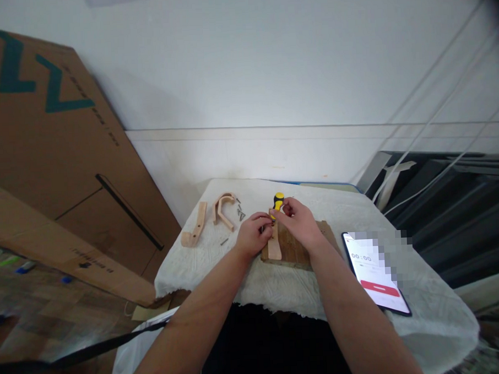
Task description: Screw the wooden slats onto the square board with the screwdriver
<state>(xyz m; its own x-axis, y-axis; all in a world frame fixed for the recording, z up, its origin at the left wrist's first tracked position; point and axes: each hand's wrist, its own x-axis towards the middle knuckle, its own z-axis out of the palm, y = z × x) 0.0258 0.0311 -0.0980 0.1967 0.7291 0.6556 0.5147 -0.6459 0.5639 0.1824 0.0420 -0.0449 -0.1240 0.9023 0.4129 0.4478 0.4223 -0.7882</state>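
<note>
My right hand (300,220) is closed around a short screwdriver (278,199) with a yellow and black handle. Its tip points down at a pale wooden hook (274,248), which lies along the left side of a brown wooden board (297,252). My left hand (255,233) has its fingers curled against the upper part of that hook, close to the screwdriver's lower end. The fingers hide the tip and any screw there. To the left lie more pale wooden hooks: one (196,225) with holes, and two curved ones (224,207) together.
Several small screws (240,212) lie beside the curved hooks, and another screw (224,241) is nearer me. A phone (375,275) showing a timer rests on the white tablecloth (436,305) at right. A large cardboard box (66,162) stands left; a wall is behind the table.
</note>
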